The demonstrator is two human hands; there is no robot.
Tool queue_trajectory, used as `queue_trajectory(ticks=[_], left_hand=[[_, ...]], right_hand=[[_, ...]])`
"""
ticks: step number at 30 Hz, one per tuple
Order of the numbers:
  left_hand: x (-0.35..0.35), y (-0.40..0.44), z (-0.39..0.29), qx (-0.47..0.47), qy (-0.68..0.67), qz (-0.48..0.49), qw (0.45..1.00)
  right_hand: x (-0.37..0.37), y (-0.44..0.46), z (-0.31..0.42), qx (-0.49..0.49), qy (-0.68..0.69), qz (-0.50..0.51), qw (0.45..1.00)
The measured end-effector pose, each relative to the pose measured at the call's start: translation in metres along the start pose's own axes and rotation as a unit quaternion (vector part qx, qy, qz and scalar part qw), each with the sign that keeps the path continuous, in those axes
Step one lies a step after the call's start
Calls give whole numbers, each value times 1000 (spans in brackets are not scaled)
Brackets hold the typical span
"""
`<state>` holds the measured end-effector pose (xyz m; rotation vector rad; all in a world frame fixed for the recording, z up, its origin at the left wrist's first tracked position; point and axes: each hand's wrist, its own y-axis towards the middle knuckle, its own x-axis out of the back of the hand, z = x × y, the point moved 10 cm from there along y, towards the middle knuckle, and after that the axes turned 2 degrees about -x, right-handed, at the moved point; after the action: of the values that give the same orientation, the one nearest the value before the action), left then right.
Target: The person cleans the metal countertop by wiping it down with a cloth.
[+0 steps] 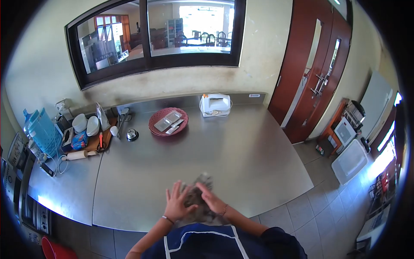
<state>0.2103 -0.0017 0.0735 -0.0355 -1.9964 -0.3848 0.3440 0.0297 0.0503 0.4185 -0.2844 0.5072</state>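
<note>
At the steel table's front edge, a crumpled grey-brown bundle [196,199] that looks like a patterned cloth lies close to my apron. It is blurred, so its kind is not certain. My left hand [177,203] is beside it, fingers spread, with the thumb over its near part. On the other side my right hand [212,200] is tilted inward, its fingers stretched out along the bundle's right side. Neither hand is closed around it. Part of the bundle is hidden under the hands.
The steel table [241,159] bears a maroon basket [184,126] with small packets, a white hand mixer [215,104], and a call bell [132,135]. Bowls [80,122], a rolling pin [77,155] and blue baskets [44,131] crowd the left. A red bucket [54,249] stands below.
</note>
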Motion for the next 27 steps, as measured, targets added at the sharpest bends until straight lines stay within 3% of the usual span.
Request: queue_trajectory(ticks=[4, 5, 7, 9, 13, 14, 17, 20, 23, 27], left_hand=[[-18, -7, 8, -34, -14, 32, 999], [-2, -13, 18, -16, 2, -31, 999], [17, -23, 66, 70, 78, -37, 994], [63, -47, 125, 154, 72, -139, 975], [128, -153, 277, 352, 218, -262, 872], [141, -184, 299, 418, 234, -289, 829], [151, -229, 324, 532, 215, -290, 766], [142, -206, 291, 546, 184, -286, 765], [107, -142, 226, 432, 145, -215, 864], [52, -67, 114, 338, 7, -116, 934]], right_hand=[[-19, -18, 9, -67, -1, 107, 992], [-7, -24, 7, -80, -18, 106, 991], [19, -39, -14, -90, -2, 76, 993], [49, -55, -17, -119, -8, 31, 992], [87, -80, -29, -143, -33, -28, 989], [92, -84, -30, -153, -39, -37, 987], [92, -88, -25, -165, -15, -45, 985], [78, -86, -27, -179, 25, -33, 983], [51, -75, -35, -174, 60, 19, 983], [12, -43, 5, -63, -15, 66, 996]])
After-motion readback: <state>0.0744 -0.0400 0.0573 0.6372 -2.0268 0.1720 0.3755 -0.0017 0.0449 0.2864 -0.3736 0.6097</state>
